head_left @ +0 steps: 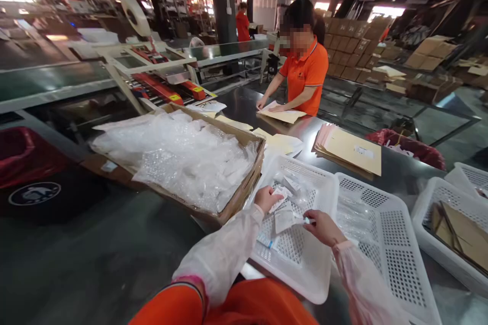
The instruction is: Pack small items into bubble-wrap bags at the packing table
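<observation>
A long dark metal surface point(236, 104) runs through a factory hall, with a red-and-cream packing machine point(163, 78) off its far left side and stacked cardboard cartons point(353, 51) behind it. At the far end, a co-worker point(305, 73) in an orange polo presses both hands onto a kraft envelope point(280, 115). A stack of kraft envelopes point(351, 151) lies toward the right edge. Left of centre sits a cardboard box point(244, 175) heaped with clear bubble-wrap bags point(183, 162).

Along the near edge are three white perforated plastic baskets. The middle basket point(293, 284) sits directly in front of the person, a second basket point(385, 264) stands just beside it on the right, and a third basket point(430, 244) near the right corner holds kraft cardboard point(461, 236).

Translucent plastic sleeves point(217, 254) cover the person's forearms, and both hands hover over the middle basket, where small white sachets point(284, 195) lie. The right hand point(322, 227) has its grip pressed together, pinching one white sachet point(285, 221) by its end. The left hand point(269, 199) curves over the sachets and touches them, but whether its grip holds one, I cannot tell.
</observation>
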The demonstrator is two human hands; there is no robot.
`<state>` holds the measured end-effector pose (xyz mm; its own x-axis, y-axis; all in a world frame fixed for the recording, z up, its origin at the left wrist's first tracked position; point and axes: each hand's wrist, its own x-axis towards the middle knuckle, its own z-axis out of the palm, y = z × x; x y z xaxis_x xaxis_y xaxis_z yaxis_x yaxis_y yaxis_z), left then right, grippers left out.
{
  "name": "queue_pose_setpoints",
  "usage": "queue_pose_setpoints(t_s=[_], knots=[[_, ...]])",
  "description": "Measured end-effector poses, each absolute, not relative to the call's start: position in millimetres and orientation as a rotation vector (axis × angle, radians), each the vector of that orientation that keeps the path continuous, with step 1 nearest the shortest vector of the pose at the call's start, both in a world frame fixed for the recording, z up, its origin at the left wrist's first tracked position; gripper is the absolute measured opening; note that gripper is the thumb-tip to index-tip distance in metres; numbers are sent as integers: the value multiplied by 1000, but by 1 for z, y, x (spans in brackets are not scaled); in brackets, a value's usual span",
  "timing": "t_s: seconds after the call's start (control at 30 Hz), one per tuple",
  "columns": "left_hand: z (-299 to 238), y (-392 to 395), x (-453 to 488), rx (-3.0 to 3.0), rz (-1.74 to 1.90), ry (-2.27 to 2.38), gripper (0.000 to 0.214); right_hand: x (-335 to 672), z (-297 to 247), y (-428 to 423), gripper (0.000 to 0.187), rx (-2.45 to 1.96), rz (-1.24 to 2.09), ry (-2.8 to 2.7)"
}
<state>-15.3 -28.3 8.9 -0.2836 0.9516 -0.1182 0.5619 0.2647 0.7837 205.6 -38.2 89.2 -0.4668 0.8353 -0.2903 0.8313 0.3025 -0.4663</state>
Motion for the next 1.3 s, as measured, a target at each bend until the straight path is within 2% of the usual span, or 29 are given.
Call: queue_pose_setpoints(t_s=[0.1,0.2,0.27,0.37,0.43,0.5,0.63,0.7,0.8,0.87,0.97,1.1,1.17,1.23,1.3], knots=[[11,-29,-14,1322,882,1918,36,206,116,-34,19,-1611,943,-2625],[18,-32,-16,1303,953,1851,35,197,130,-34,23,-1632,751,-2696],[24,-37,-18,1281,1000,1798,34,192,135,-34,23,-1594,737,-2684],[32,-47,-15,1222,1032,1691,32,184,142,-31,16,-1468,1078,-2590],[36,-57,-8,1175,1019,1583,29,176,143,-29,23,-1408,1328,-2482],[40,-69,-2,1129,992,1450,26,166,141,-27,34,-1460,1395,-2386],[47,-92,-2,1050,974,1224,23,141,142,-22,43,-1644,1243,-2387],[47,-101,-9,941,1014,1106,27,123,156,-18,42,-1648,1047,-2446],[43,-112,-17,661,1074,978,40,80,189,-10,40,-1409,586,-2492],[37,-117,-18,487,1079,954,48,38,208,-7,31,-1133,425,-2568],[27,-123,-13,358,1089,926,55,-33,214,-10,22,-950,358,-2827],[20,-128,-15,415,1082,913,53,-98,190,-20,21,-1171,446,-3069],[21,-129,-21,423,1075,912,54,-106,184,-19,11,-1201,457,-3023],[23,-129,-29,390,1091,927,54,-95,189,-10,17,-1182,437,-2946],[25,-129,-34,378,1100,929,55,-69,203,8,22,-1109,573,-2777]])
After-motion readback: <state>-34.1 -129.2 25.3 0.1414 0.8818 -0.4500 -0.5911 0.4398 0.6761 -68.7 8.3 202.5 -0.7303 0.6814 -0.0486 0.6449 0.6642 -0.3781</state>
